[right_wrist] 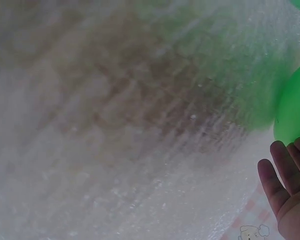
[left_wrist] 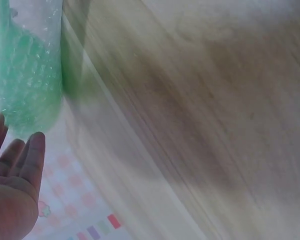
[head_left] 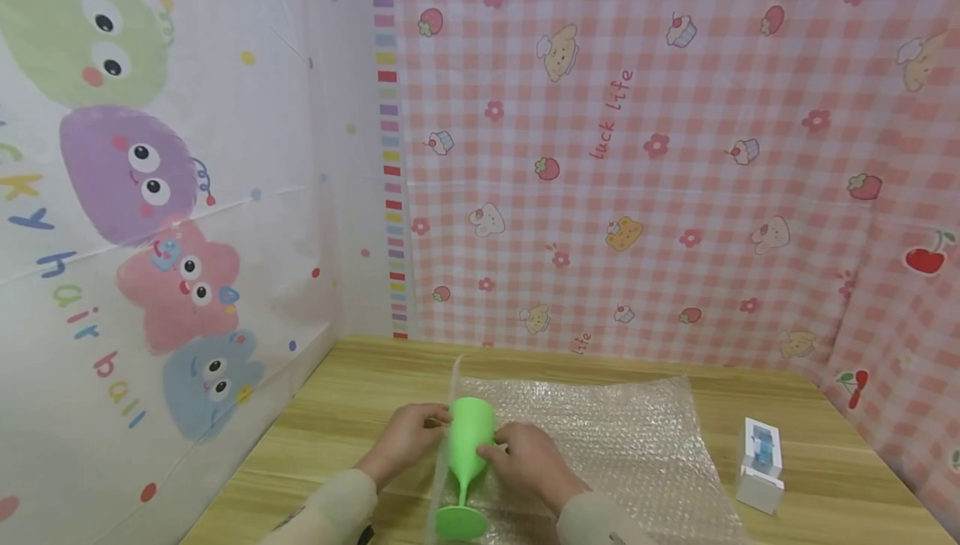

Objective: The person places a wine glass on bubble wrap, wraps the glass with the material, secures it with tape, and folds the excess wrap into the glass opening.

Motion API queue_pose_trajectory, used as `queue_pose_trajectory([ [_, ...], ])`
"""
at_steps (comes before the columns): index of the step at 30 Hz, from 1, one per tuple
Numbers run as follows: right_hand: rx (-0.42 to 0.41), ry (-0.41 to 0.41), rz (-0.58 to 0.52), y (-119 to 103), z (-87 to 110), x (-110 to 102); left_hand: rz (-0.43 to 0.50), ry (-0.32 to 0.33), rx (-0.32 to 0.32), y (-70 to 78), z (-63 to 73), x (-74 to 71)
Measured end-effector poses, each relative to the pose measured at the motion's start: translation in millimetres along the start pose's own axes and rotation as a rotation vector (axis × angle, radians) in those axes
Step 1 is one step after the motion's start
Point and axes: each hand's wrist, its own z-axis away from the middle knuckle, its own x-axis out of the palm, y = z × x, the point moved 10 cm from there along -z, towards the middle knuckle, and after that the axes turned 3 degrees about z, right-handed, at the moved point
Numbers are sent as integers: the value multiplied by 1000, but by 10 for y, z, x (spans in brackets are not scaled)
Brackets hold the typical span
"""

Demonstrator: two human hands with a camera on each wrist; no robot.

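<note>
A bright green plastic goblet [head_left: 471,432] lies on its side on a sheet of bubble wrap [head_left: 622,437], with its round foot [head_left: 461,522] towards me. My left hand [head_left: 405,438] is at the bowl's left side, where the wrap's left edge stands lifted against the goblet. In the left wrist view the goblet [left_wrist: 25,85] shows through the wrap, and the left hand [left_wrist: 15,190] has fairly straight fingers. My right hand [head_left: 525,460] rests on the bowl's right side. The right wrist view shows that hand [right_wrist: 290,185] with straight fingers beside the goblet [right_wrist: 295,110].
A wooden table [head_left: 337,412] carries everything. A small white box [head_left: 761,466] with a blue panel stands at the right. Cartoon-printed cloth hangs at the left and pink checked cloth [head_left: 675,153] walls the back and right.
</note>
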Motion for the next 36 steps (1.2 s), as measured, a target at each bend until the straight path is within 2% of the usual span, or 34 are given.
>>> queue_pose_trajectory([
  [3,8,-1,-10,36,14,14,-31,-17,-3,13,-12,28],
  [10,7,-15,-17,67,27,23,-92,-16,62,87,-35,51],
  [16,9,-51,-15,80,46,31,-130,-38,78,127,-52,92],
  [23,-2,-69,-10,98,86,24,-240,-68,128,241,-76,173],
  [27,-18,-73,18,102,87,29,-282,-80,127,286,-82,190],
  [36,39,-85,59,183,99,-3,-326,-92,176,375,-98,247],
])
